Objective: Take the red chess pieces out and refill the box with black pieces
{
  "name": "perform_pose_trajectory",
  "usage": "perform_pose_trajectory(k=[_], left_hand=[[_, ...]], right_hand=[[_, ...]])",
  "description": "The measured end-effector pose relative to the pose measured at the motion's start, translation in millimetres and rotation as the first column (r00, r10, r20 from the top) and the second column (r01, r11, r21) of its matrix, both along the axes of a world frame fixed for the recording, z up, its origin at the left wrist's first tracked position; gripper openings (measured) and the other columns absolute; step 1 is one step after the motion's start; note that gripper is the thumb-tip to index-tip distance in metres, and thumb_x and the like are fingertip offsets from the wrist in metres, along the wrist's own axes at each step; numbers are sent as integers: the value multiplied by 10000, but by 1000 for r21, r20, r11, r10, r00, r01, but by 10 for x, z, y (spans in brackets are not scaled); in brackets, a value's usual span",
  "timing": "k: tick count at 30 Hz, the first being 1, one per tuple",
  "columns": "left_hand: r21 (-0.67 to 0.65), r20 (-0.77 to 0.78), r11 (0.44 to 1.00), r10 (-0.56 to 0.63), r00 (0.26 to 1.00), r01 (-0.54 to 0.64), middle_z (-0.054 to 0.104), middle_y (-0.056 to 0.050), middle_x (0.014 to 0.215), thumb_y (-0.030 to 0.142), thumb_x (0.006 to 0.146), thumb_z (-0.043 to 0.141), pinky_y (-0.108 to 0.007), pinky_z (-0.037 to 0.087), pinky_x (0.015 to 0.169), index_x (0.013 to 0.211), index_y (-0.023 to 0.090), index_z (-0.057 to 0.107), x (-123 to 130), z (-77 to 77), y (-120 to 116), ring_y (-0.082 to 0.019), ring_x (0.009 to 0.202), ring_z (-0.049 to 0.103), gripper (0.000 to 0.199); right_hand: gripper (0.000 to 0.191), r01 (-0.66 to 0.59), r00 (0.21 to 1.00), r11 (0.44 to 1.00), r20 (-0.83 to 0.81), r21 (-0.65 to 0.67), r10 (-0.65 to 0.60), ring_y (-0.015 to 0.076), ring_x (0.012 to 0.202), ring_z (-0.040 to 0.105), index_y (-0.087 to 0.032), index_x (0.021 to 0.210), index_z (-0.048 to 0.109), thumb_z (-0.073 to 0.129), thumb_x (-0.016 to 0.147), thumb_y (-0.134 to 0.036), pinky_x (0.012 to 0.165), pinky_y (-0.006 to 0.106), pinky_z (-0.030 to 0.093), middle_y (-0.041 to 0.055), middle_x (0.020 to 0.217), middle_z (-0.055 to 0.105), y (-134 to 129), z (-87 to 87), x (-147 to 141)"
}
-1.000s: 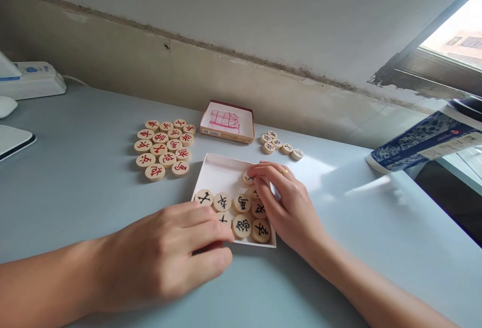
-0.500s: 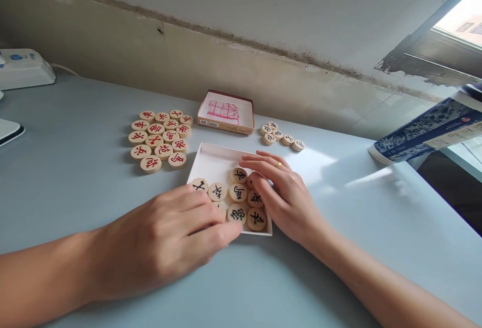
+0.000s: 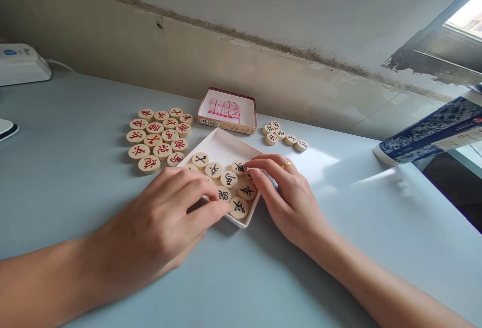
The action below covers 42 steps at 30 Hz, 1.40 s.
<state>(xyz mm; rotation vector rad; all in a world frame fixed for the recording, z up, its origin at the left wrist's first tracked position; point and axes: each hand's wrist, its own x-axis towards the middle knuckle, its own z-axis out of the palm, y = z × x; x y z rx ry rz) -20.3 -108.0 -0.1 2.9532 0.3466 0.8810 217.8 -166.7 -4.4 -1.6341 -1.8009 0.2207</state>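
Note:
A white open box (image 3: pixel 220 142) lies turned cornerwise on the table, holding several round wooden pieces with black characters (image 3: pixel 229 179) in its near part. My left hand (image 3: pixel 175 217) reaches over its left near side, fingers bent, thumb and forefinger at a black-marked piece (image 3: pixel 223 194); its other fingertips cover pieces in part. At the right edge of the box is my right hand (image 3: pixel 288 192), a ring on one finger, its thumb and fingertips closed round the box's right corner and a partly hidden piece (image 3: pixel 250 176).
Several red-marked pieces (image 3: pixel 153 140) lie grouped at the left. Behind the box stands a lid (image 3: pixel 226 111) with pink lines inside. Several black-marked pieces (image 3: pixel 279 134) lie right of it. A blue package (image 3: pixel 429 129) is at the right, a white device (image 3: pixel 24 64) far left.
The white box has rotated, its near corner now pointing toward me, and the pieces inside have shifted left and away. My left hand has moved slightly left, its thumb and forefinger further apart from the palm.

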Motion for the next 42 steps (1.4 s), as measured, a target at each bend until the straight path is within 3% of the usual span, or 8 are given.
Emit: perform_pose_trajectory(k=[3,7,17,20,22,25,34,42], left_hand=[[42,39,998,-46,998,45,667,-53,1037,11,1020,458,-384,432,943,1187,165,686,-12,-1,-15,-223,1043,605,322],[34,-47,980,-197,979,198,665,-14,852,44,1002,491,-384,449,736,1191,99,674,-8,-6,-71,-184,760,607,268],[-33,-45,999,16,999,-18,672,-84,930,357,1115,491,-373,448,647,1082,126,615,-1,-9,54,-251,833,674,264],[-64,-39,991,115,993,-117,668,-83,971,263,1110,471,-370,448,690,1051,131,602,8,-38,89,-234,852,669,195],[-63,-25,986,155,988,-156,664,-75,976,159,1092,439,-364,453,730,1047,132,598,22,-59,118,-217,859,663,168],[-78,17,980,185,983,-183,649,-60,960,102,1086,417,-351,462,782,1076,131,598,40,-85,162,-205,878,652,184],[-207,7,978,-5,1000,6,652,-28,1045,177,1101,453,-273,527,814,1177,197,598,-20,9,105,-165,949,686,165],[-216,33,946,256,966,-243,594,-108,1385,339,1107,470,-325,475,1060,1418,151,522,3,-74,134,-259,1288,593,367]], right_hand=[[253,23,998,999,57,36,-25,244,1009,680,-237,1034,720,487,1087,-318,907,425,539,70,1083,756,-12,-10,-16],[271,47,990,997,130,58,-54,266,979,675,-240,1030,703,468,1093,-360,848,432,505,74,1048,765,-10,-17,-21],[179,122,985,975,95,185,-141,114,423,464,-250,894,648,568,1053,-266,559,322,406,-86,487,503,-54,85,-5],[153,104,994,961,-11,257,-105,136,529,571,-267,918,649,574,1018,-179,577,316,486,-43,618,620,-60,67,-6],[161,116,993,943,-62,311,-101,192,835,714,-268,1017,678,567,992,-154,725,353,575,38,917,739,-28,38,25],[232,90,995,962,-67,257,-75,250,1208,687,-254,1131,708,554,990,-155,904,421,609,104,1274,713,35,3,79],[183,76,997,981,-17,179,-74,222,1005,752,-209,985,768,589,1015,-192,911,407,618,75,1121,805,17,36,32],[167,57,917,996,-398,62,-28,106,594,631,-219,913,705,566,1006,-216,475,210,481,-12,772,717,38,85,54]])
